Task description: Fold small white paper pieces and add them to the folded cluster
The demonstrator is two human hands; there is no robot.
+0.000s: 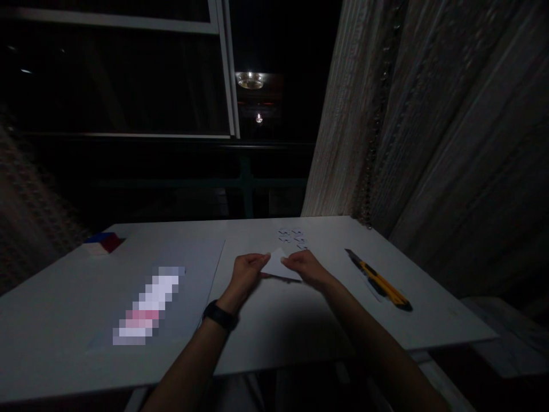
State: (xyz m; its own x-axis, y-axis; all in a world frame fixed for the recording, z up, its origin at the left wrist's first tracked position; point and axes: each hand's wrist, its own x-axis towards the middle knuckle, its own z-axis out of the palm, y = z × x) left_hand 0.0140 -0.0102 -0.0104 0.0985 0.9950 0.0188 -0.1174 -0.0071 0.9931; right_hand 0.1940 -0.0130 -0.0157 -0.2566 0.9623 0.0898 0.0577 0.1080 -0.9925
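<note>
White paper point(278, 268), a small flat piece, is held just above the middle of the table, gripped by both hands at once. The left hand point(249, 269) pinches its left edge, thumb on top and the other fingers curled beneath. The right hand point(309, 268) grasps the opposite side in the same way, its thumb pressing on the upper face near the far edge. The paper tilts slightly, its near edge running down toward the right hand.

A black wristband point(220, 315) circles the left wrist. Just beyond the hands, several small pale pieces point(291, 235) with dark marks lie close together. Well to the right, a yellow and black cutter point(380, 281) rests diagonally, its tip pointing away from the person; a thin pale strip beside it is too dim to identify. Left of the left hand lies a large pale sheet point(195, 292), partly hidden by a pixelated patch. Near the left edge of the white table point(274, 343) sits a block point(102, 244) showing blue, red and pale faces. Behind, a patterned curtain point(343, 114) hangs to the right of a dark window point(128, 80).
</note>
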